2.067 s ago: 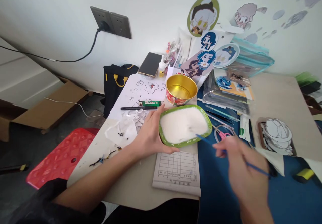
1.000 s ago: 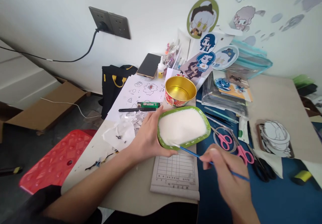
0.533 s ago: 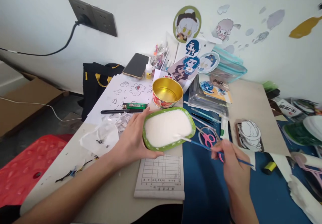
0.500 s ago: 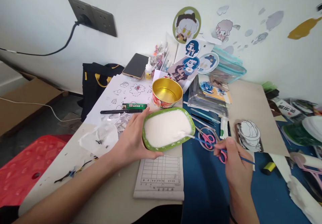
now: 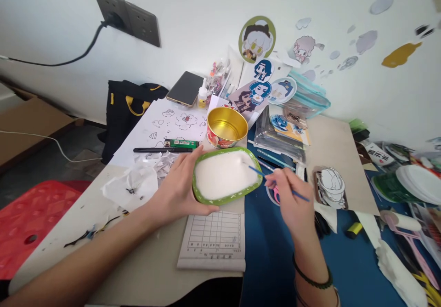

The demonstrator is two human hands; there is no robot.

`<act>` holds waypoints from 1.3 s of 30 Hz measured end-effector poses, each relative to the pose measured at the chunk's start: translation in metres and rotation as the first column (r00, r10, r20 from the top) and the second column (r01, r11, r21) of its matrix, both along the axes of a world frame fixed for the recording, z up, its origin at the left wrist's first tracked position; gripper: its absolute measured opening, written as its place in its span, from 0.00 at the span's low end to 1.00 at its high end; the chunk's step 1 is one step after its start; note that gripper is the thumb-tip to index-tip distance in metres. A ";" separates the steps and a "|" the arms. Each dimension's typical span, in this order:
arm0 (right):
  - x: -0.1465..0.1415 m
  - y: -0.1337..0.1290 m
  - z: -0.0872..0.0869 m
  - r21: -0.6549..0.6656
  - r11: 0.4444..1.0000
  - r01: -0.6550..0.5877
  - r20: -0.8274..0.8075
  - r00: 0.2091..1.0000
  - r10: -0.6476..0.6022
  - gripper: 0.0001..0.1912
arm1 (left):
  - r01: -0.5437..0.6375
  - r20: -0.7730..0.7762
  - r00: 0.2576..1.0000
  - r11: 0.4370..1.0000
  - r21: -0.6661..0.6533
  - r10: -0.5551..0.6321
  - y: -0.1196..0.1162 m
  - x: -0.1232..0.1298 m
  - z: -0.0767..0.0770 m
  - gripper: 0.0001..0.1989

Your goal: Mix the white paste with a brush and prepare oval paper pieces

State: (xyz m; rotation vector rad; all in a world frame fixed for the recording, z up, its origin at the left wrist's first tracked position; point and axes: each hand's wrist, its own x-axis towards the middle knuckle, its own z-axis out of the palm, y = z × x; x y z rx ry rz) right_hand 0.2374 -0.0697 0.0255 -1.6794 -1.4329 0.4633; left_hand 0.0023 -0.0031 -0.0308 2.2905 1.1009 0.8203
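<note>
My left hand [image 5: 179, 185] grips the left end of a green oval tray [image 5: 225, 202], thumb at the near side and fingers along the far edge. A smooth white layer [image 5: 220, 176] fills the tray; I cannot tell what it is made of. Pinched in my right hand [image 5: 289, 190] is a thin blue paintbrush [image 5: 257, 170], its tip in the white stuff near the tray's right end. Behind the tray stands an open tin can [image 5: 227, 130] with a gold inside. Pink-handled scissors [image 5: 274, 194] lie partly hidden behind my right hand.
A ruled notepad [image 5: 213, 242] lies in front of the tray. Crumpled paper [image 5: 132, 185], a black pen [image 5: 161, 150] and drawn sheets [image 5: 165, 123] are at the left. Cut-out paper pieces [image 5: 330, 187] and a yellow-black item [image 5: 354, 230] sit at the right.
My right hand has moved left towards the tray, and the brush tip has gone deeper in from the right rim. The left hand still grips the tray. The view has shifted slightly.
</note>
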 end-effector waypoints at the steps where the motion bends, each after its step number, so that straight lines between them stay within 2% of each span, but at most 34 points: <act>1: -0.004 -0.003 -0.002 -0.005 0.997 -0.081 -0.016 0.997 0.081 0.17 | 0.001 0.007 1.000 1.000 0.002 -0.001 0.000 0.000 0.000 0.58; 3: -0.004 -0.014 -0.005 0.003 0.986 -0.167 -0.080 0.983 0.167 0.18 | 0.006 0.019 1.000 1.000 0.012 -0.006 0.000 0.000 0.000 0.58; 4: -0.001 -0.020 -0.006 0.011 0.989 -0.149 -0.110 0.983 0.149 0.19 | 0.007 0.025 1.000 1.000 0.019 -0.008 0.000 0.000 0.000 0.58; 5: 0.004 -0.025 -0.007 0.015 0.996 -0.092 -0.128 0.987 0.093 0.19 | 0.009 0.031 0.999 1.000 0.025 -0.010 0.000 0.000 0.000 0.58; 7: 0.016 -0.029 -0.006 0.033 0.994 0.108 -0.118 0.988 -0.104 0.19 | 0.011 0.037 0.999 1.000 0.027 -0.012 0.000 0.001 0.001 0.57; 9: 0.023 -0.026 -0.006 0.058 0.957 0.283 -0.070 0.958 -0.279 0.19 | 0.016 0.047 0.999 1.000 0.024 -0.017 0.000 0.001 0.001 0.57; 10: 0.023 -0.024 -0.005 0.062 0.948 0.312 -0.045 0.950 -0.310 0.19 | 0.019 0.050 0.999 1.000 0.020 -0.020 0.000 0.001 0.000 0.57; 12: 0.017 -0.021 -0.005 0.042 0.974 0.224 -0.009 0.975 -0.224 0.20 | 0.016 0.053 0.998 1.000 0.017 -0.017 0.000 0.000 -0.002 0.58; 15: 0.004 -0.026 -0.004 -0.002 1.000 -0.016 -0.049 0.999 0.016 0.20 | 0.012 0.058 0.998 0.999 0.035 -0.015 0.001 0.000 -0.007 0.58; 16: 0.002 -0.029 -0.003 0.004 1.000 -0.022 -0.073 0.997 0.022 0.20 | 0.014 0.061 0.998 0.999 0.043 -0.017 0.001 0.000 -0.008 0.58; 19: 0.002 -0.037 0.004 0.028 0.986 0.162 -0.042 0.986 -0.161 0.19 | 0.014 0.064 0.998 0.999 0.052 -0.017 0.000 0.001 -0.007 0.58; 21: 0.005 -0.039 0.010 0.031 0.975 0.221 0.046 0.974 -0.222 0.19 | 0.007 0.058 0.998 0.999 0.042 -0.010 -0.001 0.002 -0.004 0.57; 25: 0.004 -0.042 0.019 -0.016 0.995 0.098 0.118 0.988 -0.095 0.19 | 0.002 0.053 0.999 1.000 0.025 -0.003 -0.002 0.003 -0.001 0.57; 29: -0.001 -0.046 0.020 0.004 0.990 0.139 0.174 0.975 -0.138 0.18 | -0.002 0.077 0.997 0.999 0.046 -0.002 -0.002 0.002 -0.006 0.58; 32: -0.006 -0.048 0.019 -0.018 1.000 -0.017 0.133 0.991 0.019 0.19 | -0.003 0.087 0.996 0.998 0.064 -0.002 -0.002 0.002 -0.007 0.57; 33: -0.007 -0.048 0.019 -0.027 0.999 -0.029 0.105 0.994 0.032 0.19 | -0.005 0.081 0.997 0.998 0.064 0.000 -0.002 0.002 -0.007 0.57; 34: -0.008 -0.048 0.020 -0.034 0.999 0.010 0.086 0.996 -0.007 0.20 | -0.005 0.072 0.997 0.998 0.059 0.000 -0.002 0.002 -0.007 0.57; 37: -0.009 -0.047 0.020 -0.032 0.960 0.279 0.104 0.956 -0.275 0.20 | 0.012 0.063 0.998 0.998 0.055 -0.015 -0.002 0.002 -0.006 0.56; 38: -0.011 -0.047 0.020 -0.024 0.950 0.313 0.121 0.944 -0.308 0.20 | 0.018 0.066 0.998 0.998 0.055 -0.022 -0.002 0.003 -0.006 0.56; 39: -0.013 -0.047 0.019 -0.018 0.956 0.291 0.127 0.950 -0.287 0.20 | 0.020 0.070 0.997 0.998 0.057 -0.024 -0.002 0.003 -0.006 0.56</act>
